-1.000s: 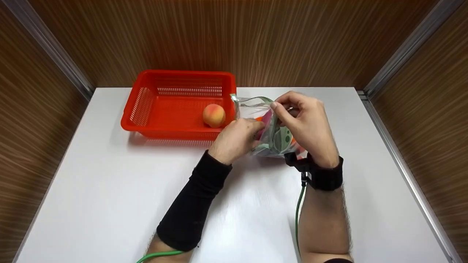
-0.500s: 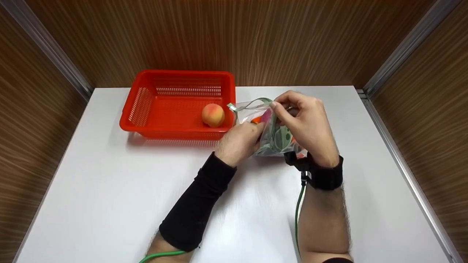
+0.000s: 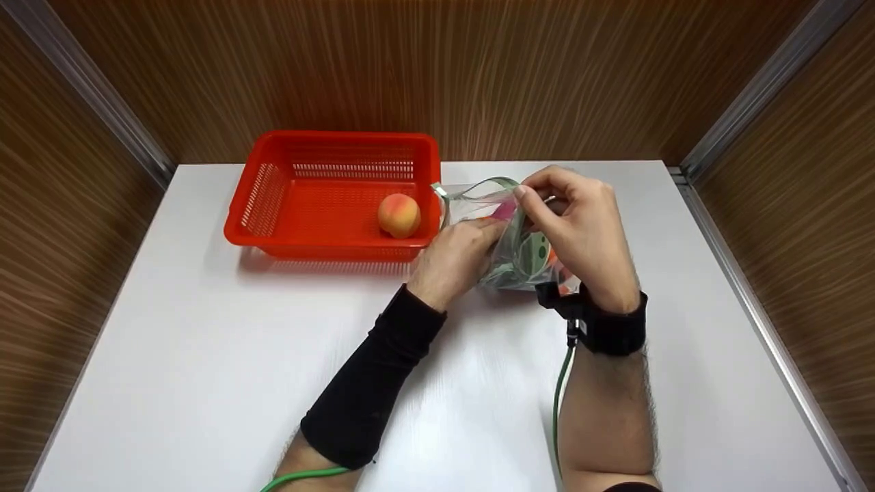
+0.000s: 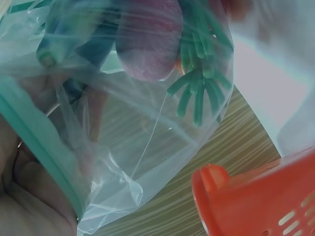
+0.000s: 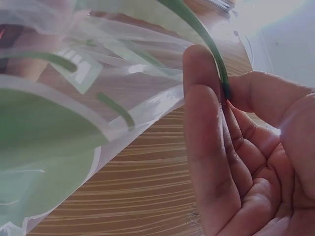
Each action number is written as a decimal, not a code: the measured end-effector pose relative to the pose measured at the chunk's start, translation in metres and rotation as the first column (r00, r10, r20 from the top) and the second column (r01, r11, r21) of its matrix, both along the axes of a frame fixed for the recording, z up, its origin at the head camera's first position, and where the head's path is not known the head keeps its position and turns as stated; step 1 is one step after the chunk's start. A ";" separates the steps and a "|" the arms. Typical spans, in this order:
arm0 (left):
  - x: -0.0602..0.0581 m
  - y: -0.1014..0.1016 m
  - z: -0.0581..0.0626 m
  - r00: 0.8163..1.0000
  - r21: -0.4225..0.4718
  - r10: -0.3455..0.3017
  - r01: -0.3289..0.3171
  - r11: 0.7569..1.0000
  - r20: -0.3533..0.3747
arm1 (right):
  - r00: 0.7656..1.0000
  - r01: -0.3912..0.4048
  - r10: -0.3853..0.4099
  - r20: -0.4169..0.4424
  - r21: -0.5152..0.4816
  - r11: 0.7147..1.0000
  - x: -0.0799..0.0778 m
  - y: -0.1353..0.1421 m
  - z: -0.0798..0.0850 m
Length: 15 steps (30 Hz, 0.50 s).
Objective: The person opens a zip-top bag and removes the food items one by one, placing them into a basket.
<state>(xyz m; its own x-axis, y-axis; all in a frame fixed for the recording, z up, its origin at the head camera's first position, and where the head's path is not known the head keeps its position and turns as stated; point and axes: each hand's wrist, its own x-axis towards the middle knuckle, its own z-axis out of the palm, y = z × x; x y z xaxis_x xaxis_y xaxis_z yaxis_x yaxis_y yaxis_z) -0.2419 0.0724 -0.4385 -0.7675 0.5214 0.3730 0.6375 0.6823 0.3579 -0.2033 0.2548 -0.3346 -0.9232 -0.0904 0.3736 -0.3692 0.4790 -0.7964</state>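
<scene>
A clear zip bag (image 3: 502,273) with green seal strips and green printing stands on the table with its mouth held apart. My right hand (image 3: 581,225) pinches the green-edged rim between thumb and fingers, plain in the right wrist view. My left hand (image 3: 454,256) reaches in through the mouth, its fingers partly hidden behind plastic. In the left wrist view those fingers lie beside a dark green-blue piece (image 4: 69,39); whether they grip it, I cannot tell. Also inside are a purple, rounded piece (image 4: 150,39) and green, splayed stems (image 4: 199,93). Orange (image 3: 552,256) shows through the bag.
Left of the bag, close beside it, stands a red perforated plastic basket (image 3: 328,253) holding a peach (image 3: 399,215). Wood-grain walls (image 3: 437,75) enclose the white table (image 3: 225,369) at the back and sides. A green cable (image 3: 562,389) runs along the right forearm.
My left hand has moved right and deeper into the bag. The right hand, keeping its pinch on the rim, has shifted slightly right and drawn the mouth with it. The peach stays put.
</scene>
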 end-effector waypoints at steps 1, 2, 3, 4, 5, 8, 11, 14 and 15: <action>0.000 0.000 0.000 1.000 0.010 0.000 0.000 1.000 -0.002 | 1.000 0.001 -0.001 0.002 0.000 1.000 0.000 0.000 0.000; 0.000 0.000 0.000 1.000 0.018 0.000 0.000 1.000 -0.008 | 1.000 0.004 -0.004 0.004 0.001 1.000 0.000 0.000 0.000; 0.000 -0.001 0.000 1.000 0.027 0.000 0.000 1.000 -0.014 | 1.000 0.006 -0.006 0.006 0.003 1.000 0.000 0.000 0.001; 0.000 -0.001 0.000 1.000 0.031 0.003 -0.003 1.000 -0.023 | 1.000 0.009 -0.009 0.006 0.002 1.000 0.000 0.000 0.001; 0.000 -0.002 0.000 0.999 0.040 0.005 -0.004 0.999 -0.033 | 1.000 0.011 -0.011 0.004 0.000 1.000 0.000 0.001 0.001; 0.000 -0.004 0.002 0.997 0.063 0.011 -0.007 0.998 -0.074 | 1.000 0.024 -0.024 -0.009 -0.012 1.000 -0.001 0.002 0.000; -0.001 -0.009 0.004 0.995 0.088 0.012 -0.003 0.996 -0.100 | 0.999 0.037 -0.037 -0.024 -0.029 0.999 -0.002 0.002 0.000; -0.001 -0.014 0.008 0.992 0.094 0.015 -0.003 0.996 -0.122 | 0.998 0.051 -0.052 -0.032 -0.032 0.998 -0.003 0.003 -0.001; -0.001 -0.016 0.009 0.992 0.095 0.015 -0.002 0.995 -0.129 | 0.998 0.055 -0.056 -0.033 -0.032 0.998 -0.003 0.003 -0.001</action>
